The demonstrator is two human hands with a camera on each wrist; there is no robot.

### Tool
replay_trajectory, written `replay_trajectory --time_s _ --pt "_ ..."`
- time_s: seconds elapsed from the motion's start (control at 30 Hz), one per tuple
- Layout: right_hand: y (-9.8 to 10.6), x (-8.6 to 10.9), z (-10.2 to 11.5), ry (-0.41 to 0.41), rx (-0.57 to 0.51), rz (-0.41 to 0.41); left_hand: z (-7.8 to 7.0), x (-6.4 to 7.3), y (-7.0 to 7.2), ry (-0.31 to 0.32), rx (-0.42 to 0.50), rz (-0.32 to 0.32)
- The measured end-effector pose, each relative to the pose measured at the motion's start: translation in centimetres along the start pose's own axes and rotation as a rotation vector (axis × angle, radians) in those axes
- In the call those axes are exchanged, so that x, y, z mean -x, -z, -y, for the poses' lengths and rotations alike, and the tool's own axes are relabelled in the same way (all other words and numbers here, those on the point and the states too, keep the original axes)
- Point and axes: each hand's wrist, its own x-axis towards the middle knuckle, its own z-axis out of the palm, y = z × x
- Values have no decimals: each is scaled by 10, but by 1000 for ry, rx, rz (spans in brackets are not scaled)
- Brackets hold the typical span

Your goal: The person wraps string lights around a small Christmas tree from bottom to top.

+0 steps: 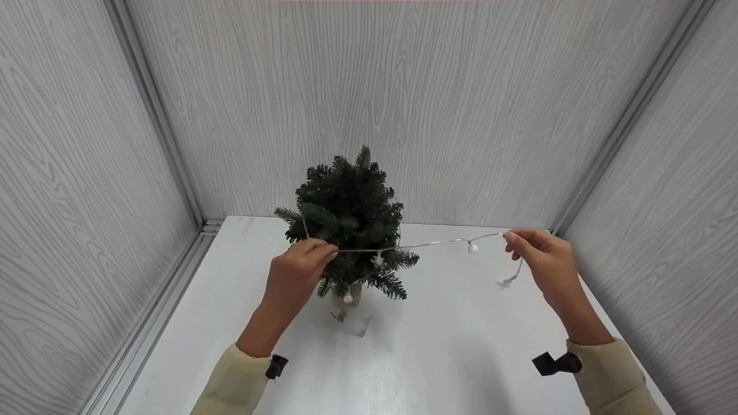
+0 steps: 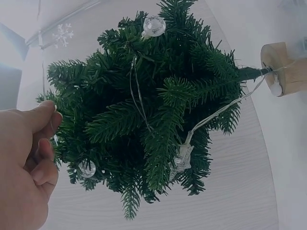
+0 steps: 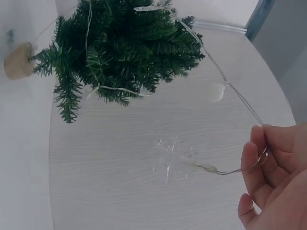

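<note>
A small green artificial Christmas tree [image 1: 349,213] stands on a wooden base [image 3: 19,61]. Between thumb and fingers, my left hand [image 1: 297,268] pinches a thin string of fairy lights [image 1: 438,242] in front of the tree's left side. Out to the right, my right hand [image 1: 545,259] pinches the same wire near its end, so it stretches almost straight. A round bulb [image 1: 473,248] hangs from this stretch, and a clear snowflake [image 3: 172,158] dangles below my right hand. Elsewhere the string lies on the branches, with a star [image 2: 182,160] and a clear ball [image 2: 154,26] showing.
A whitish, partly see-through box [image 1: 356,324] sits on the white table [image 1: 438,346] by the tree's base. Grey wood-grain panels surround the table: a back wall [image 1: 380,86], a left wall [image 1: 75,202] and a right wall [image 1: 669,230].
</note>
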Motion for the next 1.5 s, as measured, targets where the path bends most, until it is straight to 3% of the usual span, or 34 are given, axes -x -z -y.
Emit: replay_trajectory --time_s 0.2,0.53,0.87,1.2,1.5 --pt "-10 -27 -19 -7 103 1 -4 -3 -4 -10 -63 -16" --pt "-46 -57 38 70 105 14 -7 -5 -10 38 -144 -26" --pt "-80 -108 28 86 83 -18 -9 -8 -10 78 -184 -48" --pt "-121 -129 51 95 120 3 -11 -10 -11 114 -228 -9" --pt "-150 -143 70 57 276 28 -14 -14 -10 108 -203 -24"
